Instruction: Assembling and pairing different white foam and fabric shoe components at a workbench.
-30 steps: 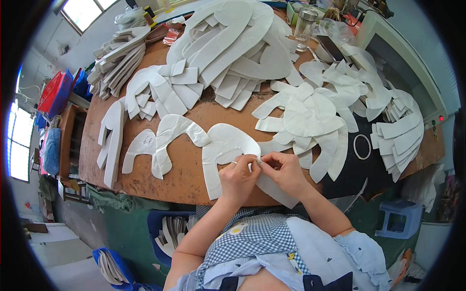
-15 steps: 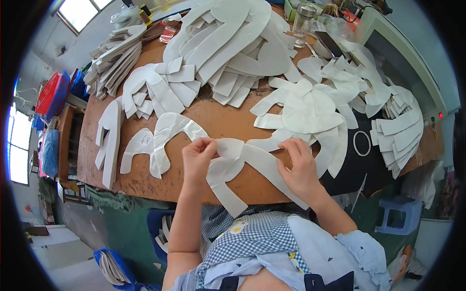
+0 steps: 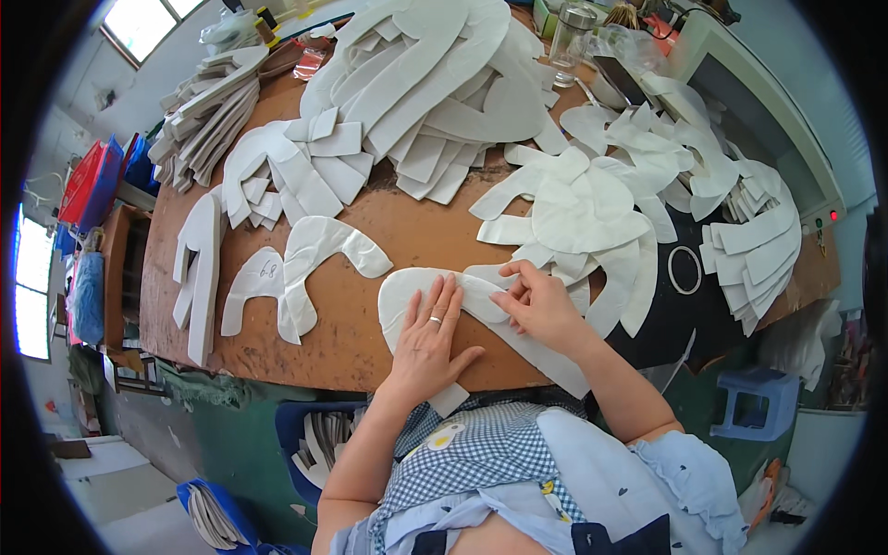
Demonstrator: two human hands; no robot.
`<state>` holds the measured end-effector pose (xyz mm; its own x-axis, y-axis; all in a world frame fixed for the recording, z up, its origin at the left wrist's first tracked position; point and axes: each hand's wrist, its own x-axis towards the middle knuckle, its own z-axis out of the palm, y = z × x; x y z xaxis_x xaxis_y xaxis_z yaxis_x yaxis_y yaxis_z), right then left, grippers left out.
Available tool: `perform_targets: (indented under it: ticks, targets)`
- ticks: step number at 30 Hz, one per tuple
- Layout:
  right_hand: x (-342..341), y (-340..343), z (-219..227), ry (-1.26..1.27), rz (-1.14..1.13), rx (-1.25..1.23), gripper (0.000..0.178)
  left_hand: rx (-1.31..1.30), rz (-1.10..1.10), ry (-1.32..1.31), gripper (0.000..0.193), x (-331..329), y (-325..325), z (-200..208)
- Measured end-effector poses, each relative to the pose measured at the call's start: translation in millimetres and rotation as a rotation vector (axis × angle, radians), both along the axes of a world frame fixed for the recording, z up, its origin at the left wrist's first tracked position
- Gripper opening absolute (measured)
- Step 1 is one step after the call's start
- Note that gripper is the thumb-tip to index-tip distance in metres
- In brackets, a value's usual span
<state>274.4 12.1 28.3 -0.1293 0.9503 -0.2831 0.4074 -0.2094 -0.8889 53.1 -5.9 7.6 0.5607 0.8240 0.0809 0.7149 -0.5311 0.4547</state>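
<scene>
A brown worktop stands on a green floor, with a heap of white cutouts toward its far edge cut off by the view's top. Near the front edge the left hand, fingers straight, lies flat on a curved white piece, partly hiding it; the right hand curls its fingers there, gripping or not I cannot tell.
</scene>
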Motion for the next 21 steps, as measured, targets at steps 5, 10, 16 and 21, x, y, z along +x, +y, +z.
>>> perform_targets:
  ticks: [5,10,16,21]
  targets:
    - [5.4,-1.1,-9.4,0.012,-0.066,0.048,0.031,0.045,-0.048,0.156,0.079,5.0,0.5,3.2]
    - [4.9,0.1,-8.5,-0.075,-0.029,0.122,0.032,0.05,-0.045,0.19,0.072,4.6,-0.1,1.5]
    - [-14.6,-10.1,7.1,-0.681,0.2,0.502,0.05,0.08,-0.003,0.145,0.063,-2.4,-6.5,-6.0]
    - [-17.0,-37.2,-33.3,-0.692,0.516,0.568,0.093,0.153,0.634,-0.247,0.057,-19.5,-22.8,-9.1]
